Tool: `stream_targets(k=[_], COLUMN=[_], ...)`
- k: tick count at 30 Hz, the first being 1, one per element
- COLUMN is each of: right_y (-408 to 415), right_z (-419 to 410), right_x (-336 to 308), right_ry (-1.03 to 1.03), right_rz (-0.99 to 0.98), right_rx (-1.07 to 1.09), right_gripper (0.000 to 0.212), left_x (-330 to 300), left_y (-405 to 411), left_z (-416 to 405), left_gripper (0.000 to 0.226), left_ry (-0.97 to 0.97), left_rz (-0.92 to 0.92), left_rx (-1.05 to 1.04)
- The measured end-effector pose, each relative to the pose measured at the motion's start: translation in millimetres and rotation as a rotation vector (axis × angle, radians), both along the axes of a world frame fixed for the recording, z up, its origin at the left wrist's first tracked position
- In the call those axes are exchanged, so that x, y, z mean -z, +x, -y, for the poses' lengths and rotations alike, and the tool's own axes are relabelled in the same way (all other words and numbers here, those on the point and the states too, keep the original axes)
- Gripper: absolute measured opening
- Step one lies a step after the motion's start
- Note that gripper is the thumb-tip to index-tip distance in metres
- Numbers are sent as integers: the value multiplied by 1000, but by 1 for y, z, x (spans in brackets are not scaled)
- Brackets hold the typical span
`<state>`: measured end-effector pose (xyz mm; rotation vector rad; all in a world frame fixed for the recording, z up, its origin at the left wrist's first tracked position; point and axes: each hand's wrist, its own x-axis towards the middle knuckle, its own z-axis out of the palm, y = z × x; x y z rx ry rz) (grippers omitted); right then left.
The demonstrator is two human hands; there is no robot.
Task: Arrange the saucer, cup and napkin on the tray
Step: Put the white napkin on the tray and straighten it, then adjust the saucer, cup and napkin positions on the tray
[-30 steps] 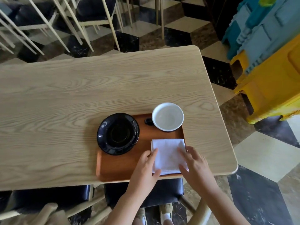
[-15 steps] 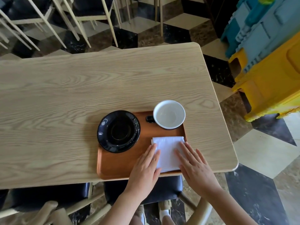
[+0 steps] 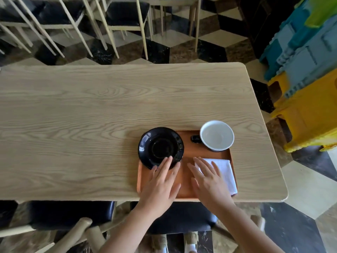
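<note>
An orange-brown tray [image 3: 186, 187] lies at the table's near edge. A black saucer [image 3: 160, 147] rests on its far left corner, overhanging the rim. The cup [image 3: 217, 135], white inside with a dark handle pointing left, stands at the far right corner. A folded white napkin [image 3: 225, 172] lies along the tray's right side. My left hand [image 3: 161, 181] is flat and open, its fingertips on the saucer's near edge. Fingers spread, my right hand [image 3: 207, 179] rests on the napkin's left part and the tray.
The tray sits on a long pale wooden table [image 3: 91, 125]. Dark-cushioned chairs [image 3: 125, 13] stand beyond the far edge, and one [image 3: 69, 214] is tucked under the near side. Stacked yellow and blue plastic stools [image 3: 310, 79] stand on the checkered floor to the right.
My left hand has left the napkin and moved left onto the saucer's near edge. My right hand has slid left across the napkin. The view has shifted.
</note>
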<state>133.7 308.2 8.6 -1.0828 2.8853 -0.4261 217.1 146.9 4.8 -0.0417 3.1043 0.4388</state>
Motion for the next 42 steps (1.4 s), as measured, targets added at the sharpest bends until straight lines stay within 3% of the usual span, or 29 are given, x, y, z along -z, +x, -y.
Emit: stream_targets(k=[8, 42], right_y=[9, 58], right_z=[55, 34], right_x=[3, 13], right_ry=[38, 79], right_rz=[-17, 23], right_rx=[-33, -1], right_gripper=[42, 41], left_x=[5, 9], left_y=[20, 68], left_z=[58, 51], left_gripper=[53, 47], left_ry=[-163, -67], left_rz=[187, 127], left_rx=[-108, -19])
